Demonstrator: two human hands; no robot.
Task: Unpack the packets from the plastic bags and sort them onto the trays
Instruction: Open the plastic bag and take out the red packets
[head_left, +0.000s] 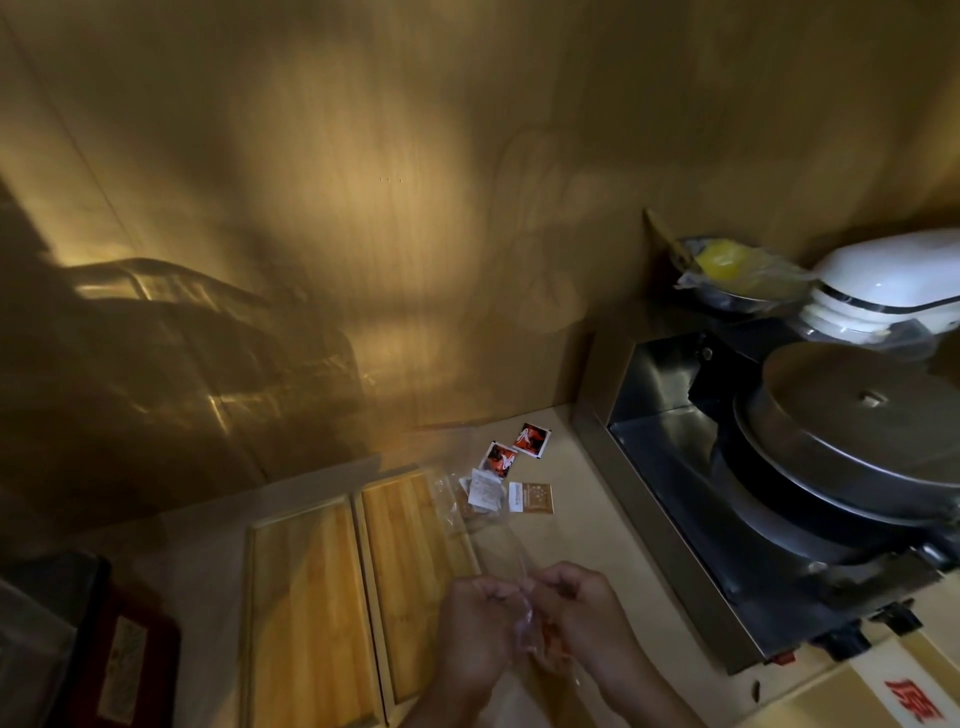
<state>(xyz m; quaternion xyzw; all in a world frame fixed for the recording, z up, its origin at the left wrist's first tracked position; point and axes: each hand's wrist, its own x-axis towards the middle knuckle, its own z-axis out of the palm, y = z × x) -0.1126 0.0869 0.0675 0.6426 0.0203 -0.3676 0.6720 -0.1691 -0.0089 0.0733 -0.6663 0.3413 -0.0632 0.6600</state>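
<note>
Status: early stage; unpacking is in progress and sorting has not begun.

The desk (597, 525) carries all task items. The largest of these, two wooden trays, lie side by side: the left tray (306, 623) and the right tray (410, 571). Both show bare wood, so no packet has been sorted onto either.

Beyond the right tray, near the wall, lies a clear plastic bag (470, 499) with a white packet (487, 488) on or in it (the film is too transparent to tell which). Just beside it lies a tan packet (531, 498), and further back two orange-and-black packets (503, 460) (531, 440). These four are loose on the desk and await sorting.

At the near edge, the left hand (475, 623) and right hand (587, 618) meet at a second clear plastic bag (522, 621). Both hands are closed, fingers pinching the film from either side. A trace of orange shows inside, probably another packet, still to be removed.

Remaining: empty this bag, then distribute all packets onto the trays.
</note>
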